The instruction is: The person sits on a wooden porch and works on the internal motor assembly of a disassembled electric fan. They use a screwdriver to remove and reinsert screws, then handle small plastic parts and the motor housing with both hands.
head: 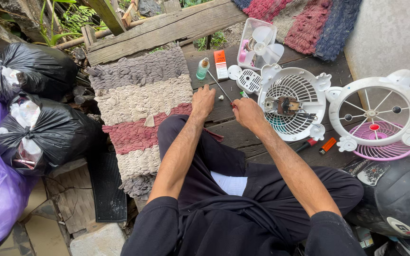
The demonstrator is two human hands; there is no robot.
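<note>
The right hand [246, 112] has its fingers closed around the lower end of a thin, long metal rod [219, 86]. The rod lies low over the dark wooden plank floor [236, 135], its long axis running diagonally from the right hand up and to the left, its far tip pointing toward one small clear green-tinted bottle [202, 69]. The left hand [203, 101] rests knuckles-up on the planks just left of the rod, fingers curled under; whether they hold anything I cannot tell. One orange and white box [220, 64] stands beside the bottle. Two round white plastic fan grilles lie to the right: one with a motor [292, 102], one spoked [376, 111] over a single pink grille [384, 149]. Two black rubbish bags [43, 102] sit on the left.
</note>
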